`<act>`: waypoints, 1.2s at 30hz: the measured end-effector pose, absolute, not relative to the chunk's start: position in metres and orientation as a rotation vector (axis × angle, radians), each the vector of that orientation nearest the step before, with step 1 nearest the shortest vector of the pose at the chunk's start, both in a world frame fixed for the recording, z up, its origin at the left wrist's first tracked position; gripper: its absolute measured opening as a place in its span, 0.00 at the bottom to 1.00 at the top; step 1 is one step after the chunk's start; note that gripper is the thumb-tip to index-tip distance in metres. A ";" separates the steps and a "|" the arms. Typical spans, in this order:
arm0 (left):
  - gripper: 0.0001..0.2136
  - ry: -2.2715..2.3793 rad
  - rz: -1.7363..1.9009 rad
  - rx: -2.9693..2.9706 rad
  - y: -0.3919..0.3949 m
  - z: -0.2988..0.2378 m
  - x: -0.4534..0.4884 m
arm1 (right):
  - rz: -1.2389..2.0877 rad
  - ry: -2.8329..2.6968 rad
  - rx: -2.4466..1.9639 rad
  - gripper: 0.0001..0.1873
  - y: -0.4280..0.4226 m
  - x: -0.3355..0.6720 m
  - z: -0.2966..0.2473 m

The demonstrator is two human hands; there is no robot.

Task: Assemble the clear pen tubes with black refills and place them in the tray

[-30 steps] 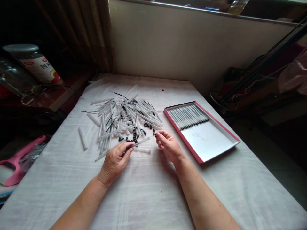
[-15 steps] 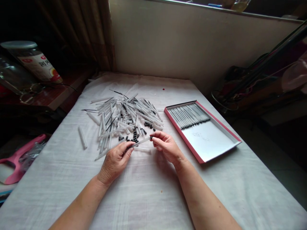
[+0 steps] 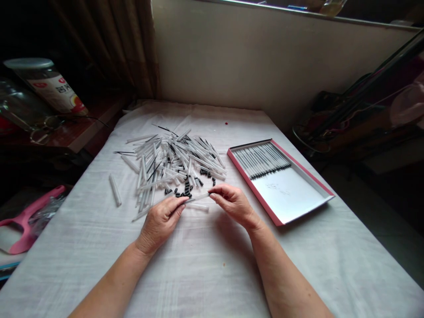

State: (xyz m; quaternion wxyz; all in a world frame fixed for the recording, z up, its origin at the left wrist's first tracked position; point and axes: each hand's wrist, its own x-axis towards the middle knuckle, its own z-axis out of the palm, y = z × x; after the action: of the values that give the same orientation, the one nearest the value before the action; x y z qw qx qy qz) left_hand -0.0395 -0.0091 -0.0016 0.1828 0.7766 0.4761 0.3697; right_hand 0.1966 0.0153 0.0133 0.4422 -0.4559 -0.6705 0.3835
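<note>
Between thumb and fingers, my left hand (image 3: 162,223) pinches a translucent pen barrel (image 3: 199,197), held slanting up to the right. At its right end the fingertips of my right hand (image 3: 233,205) close on a small black plug (image 3: 210,193), pressed against the barrel's end. Just beyond both hands lies a loose heap of clear pen barrels (image 3: 154,165) mixed with thin dark refills (image 3: 165,129). Small black plugs (image 3: 187,185) are scattered along the heap's near side. Another clear tube (image 3: 198,206) rests on the cloth right under the held barrel.
On the right sits a shallow pink-edged box (image 3: 255,194) with a row of assembled pens (image 3: 261,159) at its far end. A single white tube (image 3: 115,190) lies left of the heap. A jar (image 3: 54,86) and glasses (image 3: 41,132) stand on the side cabinet; a pink-handled item (image 3: 28,216) is at lower left.
My right hand has shifted slightly down and right, its fingers now closer together at the barrel's end. My left hand keeps its hold, and a black plug now shows near my right fingers.
</note>
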 end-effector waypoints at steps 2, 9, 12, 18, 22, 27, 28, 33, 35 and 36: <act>0.11 1.322 1.049 2.199 -0.009 -0.002 -0.040 | 0.890 -1.727 -1.136 0.07 0.015 0.196 0.015; 0.11 1.294 1.042 2.219 -0.009 -0.001 -0.039 | 0.670 -1.886 -1.350 0.24 0.015 0.191 0.009; 0.11 1.294 1.046 2.214 -0.010 -0.001 -0.039 | 0.765 -1.829 -1.381 0.29 0.015 0.189 0.006; 0.11 1.336 1.057 2.203 -0.009 -0.004 -0.040 | 1.164 -1.533 -1.143 0.14 0.015 0.191 0.007; 0.11 1.338 1.048 2.216 -0.009 -0.006 -0.041 | 1.268 -1.448 -1.107 0.12 0.016 0.193 0.004; 0.11 1.314 1.064 2.247 -0.008 -0.006 -0.041 | 1.031 -1.643 -1.268 0.15 0.016 0.193 0.002; 0.11 1.315 1.064 2.244 -0.008 -0.006 -0.041 | 1.008 -1.662 -1.282 0.15 0.016 0.193 0.002; 0.11 1.329 1.054 2.200 -0.008 -0.006 -0.040 | 1.229 -1.498 -1.162 0.13 0.016 0.193 0.002; 0.11 1.339 1.052 2.161 -0.009 -0.005 -0.040 | 1.312 -1.424 -1.130 0.12 0.017 0.194 0.003; 0.12 1.351 1.051 2.129 -0.009 -0.003 -0.040 | 1.332 -1.396 -1.126 0.11 0.018 0.194 0.004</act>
State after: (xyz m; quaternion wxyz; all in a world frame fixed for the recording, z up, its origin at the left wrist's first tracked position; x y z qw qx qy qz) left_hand -0.0401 -0.0091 -0.0033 0.2036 0.7630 0.4844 0.3766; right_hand 0.1944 0.0175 0.0038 0.4384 -0.4528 -0.5618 0.5358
